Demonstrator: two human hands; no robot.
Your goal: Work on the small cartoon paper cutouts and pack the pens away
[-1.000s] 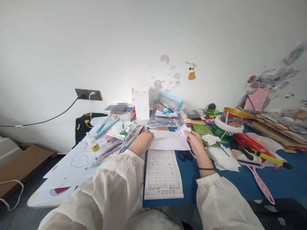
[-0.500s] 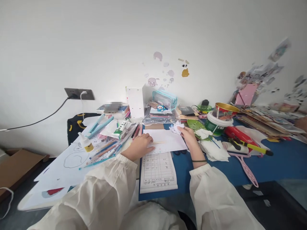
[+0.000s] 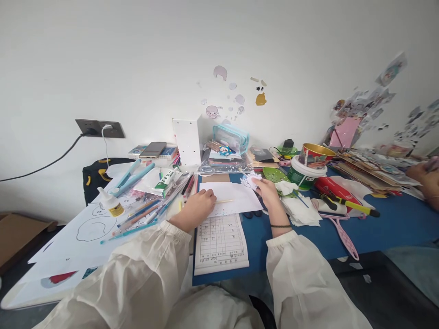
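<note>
A small white paper cutout (image 3: 251, 179) with line drawing on it is pinched in my right hand (image 3: 269, 194), above the right side of a white sheet of paper (image 3: 240, 198). On the left part of that sheet rests my left hand (image 3: 199, 208), its fingers bent and pressed together. A thin wooden stick (image 3: 227, 201) lies on the sheet beside its fingertips; whether they grip the stick's end is hidden. Nearer to me, a printed form pad with handwriting (image 3: 221, 246) lies partly under the sheet.
Left are a glue bottle (image 3: 111, 203), pens (image 3: 140, 214) and drawings (image 3: 92, 228). Behind stand a white box (image 3: 187, 141) and a clear pencil case (image 3: 231, 139). Tissues (image 3: 302, 210), a white-green tub (image 3: 307, 173) and a pink-handled tool (image 3: 345, 237) are right. Another person's hand (image 3: 430, 178) shows far right.
My left hand's fingers have drawn in and curled; the thumb that stuck out over the sheet is tucked away. My right hand still holds the cutout. The whole view has shifted slightly.
</note>
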